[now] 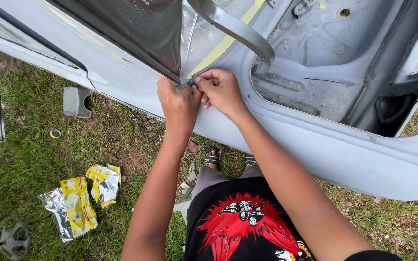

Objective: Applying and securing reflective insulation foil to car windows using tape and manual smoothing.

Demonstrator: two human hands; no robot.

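While standing on patchy grass point(35, 154), a person presses both hands together at the lower corner of the window opening of a pale grey, unpainted car door point(315, 145), the left hand point(179, 107) and the right hand point(221, 91) each pinched on a small dark piece point(193, 84) where a strip of yellowish masking tape point(223, 46) meets the glass edge. Crumpled yellow-and-silver foil wrappers point(81, 203) with red markings lie on the ground to the left, near a small roll of tape point(55, 133) and a grey moulded part point(76, 101).
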